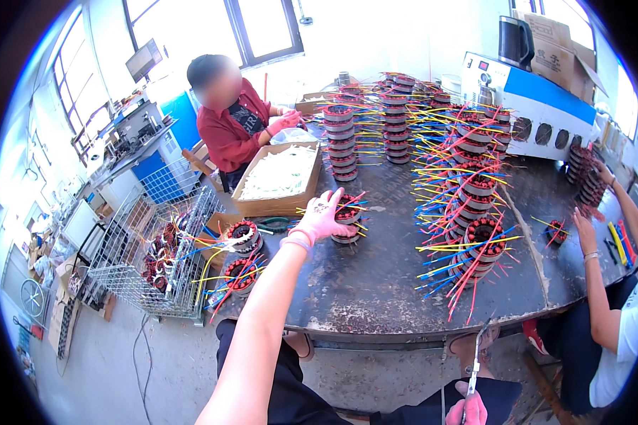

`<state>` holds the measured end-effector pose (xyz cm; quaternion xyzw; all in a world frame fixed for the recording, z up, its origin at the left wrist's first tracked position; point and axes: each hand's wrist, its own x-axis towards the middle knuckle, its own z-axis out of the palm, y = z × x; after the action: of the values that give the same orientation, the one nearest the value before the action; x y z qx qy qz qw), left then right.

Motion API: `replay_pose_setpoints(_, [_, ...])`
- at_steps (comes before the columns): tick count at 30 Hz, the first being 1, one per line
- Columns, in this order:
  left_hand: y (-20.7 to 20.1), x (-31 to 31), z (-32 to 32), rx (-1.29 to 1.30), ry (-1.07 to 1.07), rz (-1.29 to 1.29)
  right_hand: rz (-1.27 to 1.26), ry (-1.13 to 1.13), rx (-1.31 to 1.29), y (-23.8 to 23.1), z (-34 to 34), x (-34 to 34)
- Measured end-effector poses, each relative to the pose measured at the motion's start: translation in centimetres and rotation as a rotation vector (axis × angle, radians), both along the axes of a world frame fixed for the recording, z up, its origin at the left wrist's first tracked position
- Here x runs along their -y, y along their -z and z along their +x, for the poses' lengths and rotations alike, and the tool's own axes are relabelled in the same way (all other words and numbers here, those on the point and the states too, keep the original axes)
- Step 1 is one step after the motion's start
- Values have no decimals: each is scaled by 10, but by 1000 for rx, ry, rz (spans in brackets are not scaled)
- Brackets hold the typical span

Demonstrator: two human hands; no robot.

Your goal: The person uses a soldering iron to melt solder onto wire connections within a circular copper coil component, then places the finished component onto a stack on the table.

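In a pink glove, my left hand (321, 217) reaches over the table, its thumb and fingers around the near-left side of a short stack of wound motor stators (347, 221). Red and yellow wires stick out from that stack. Low in front of my lap, my right hand (466, 411) is closed around a slim metal hand tool (476, 358) whose thin tip points up; its exact kind is unclear. Left of my left forearm stand two short stator piles, a nearer one (239, 275) and a farther one (244, 235).
Tall stator stacks (473, 205) with red, blue and yellow wires crowd the table's middle. A carton (276, 180) of pale pieces stands before a co-worker (230, 134). Another person's hand (585, 230) works at right. A wire cage (156, 248) stands left; a white-blue machine (532, 106) at back right.
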<state>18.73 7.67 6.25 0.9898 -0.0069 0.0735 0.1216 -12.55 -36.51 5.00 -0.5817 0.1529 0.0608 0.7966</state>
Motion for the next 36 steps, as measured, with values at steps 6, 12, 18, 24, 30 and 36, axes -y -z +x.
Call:
replay_pose_setpoints(6, [-8, -1, 0, -67, 106, 59, -34, 24, -16, 3, -8, 5])
replay_pose_setpoints(12, [-5, -3, 5, -108, 102, 135, -4, -30, 10, -4, -5, -1])
replay_pose_setpoints(18, [4, -4, 3, -54, 95, 183, -33, -21, 28, -9, -5, -5])
replay_pose_setpoints(24, [11, -1, -1, -5, 47, 130, -63, -10, 37, -11, -8, -7])
replay_pose_setpoints(30, [8, 7, -1, -58, -34, 95, -74, -31, 61, -17, -15, -11])
replay_pose_setpoints(36, [1, 13, 1, -93, -82, 130, -85, -40, 56, -22, -20, -11])
